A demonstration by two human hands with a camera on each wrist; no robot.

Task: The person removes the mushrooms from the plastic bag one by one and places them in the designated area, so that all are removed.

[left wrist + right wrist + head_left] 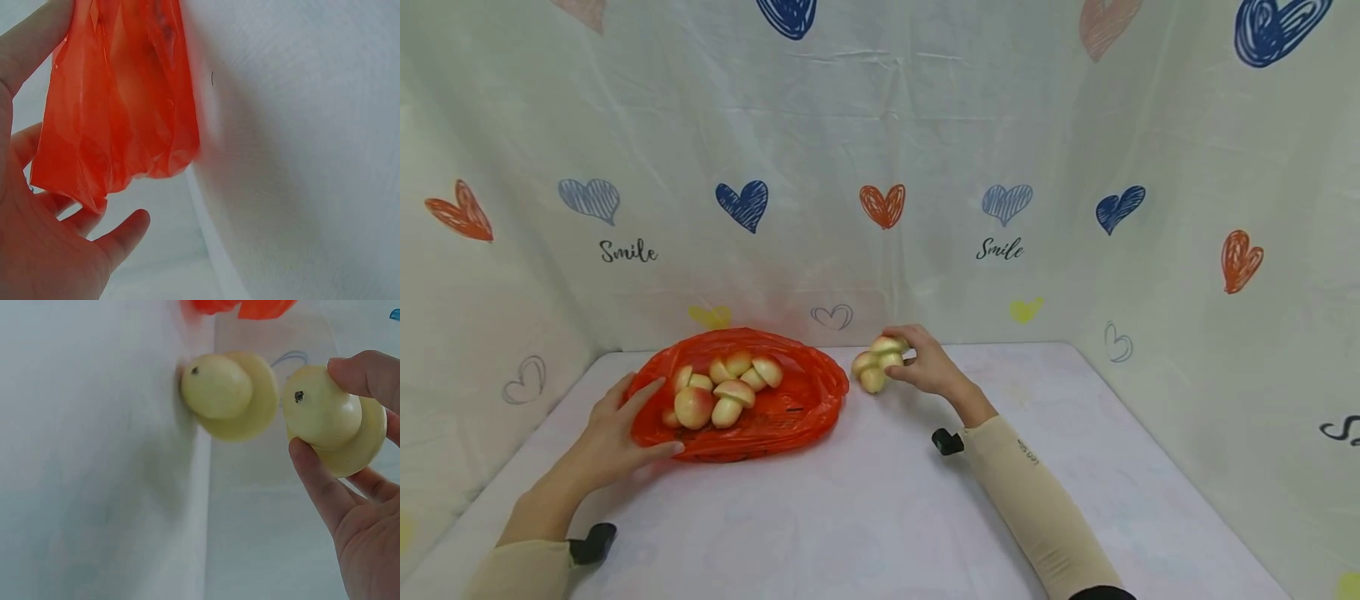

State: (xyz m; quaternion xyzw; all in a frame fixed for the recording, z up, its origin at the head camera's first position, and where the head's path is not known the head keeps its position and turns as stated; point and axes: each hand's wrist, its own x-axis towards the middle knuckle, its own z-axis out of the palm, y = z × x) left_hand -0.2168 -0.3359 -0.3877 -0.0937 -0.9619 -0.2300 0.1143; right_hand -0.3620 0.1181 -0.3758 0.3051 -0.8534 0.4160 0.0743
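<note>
My right hand (925,364) pinches a cream toy mushroom (325,406) between thumb and fingers, a dark spot on its stem end. Close beside it, another toy mushroom (868,371) sits on the table, its own stem spot showing in the right wrist view. My left hand (610,433) is at the left side of a red plastic bag (805,417), thumb and fingers spread about its rim. From the left wrist, the bag's side (119,106) hangs in folds against the fingers. Several pink-tinged toy mushrooms (693,407) lie inside the wide-mouthed bag.
A pale cloth covers the table (865,525). White sheeting (820,275) printed with hearts and "Smile" rises behind the bag and along both sides. A small black device (947,442) is by the right wrist, a similar one (593,543) by the left.
</note>
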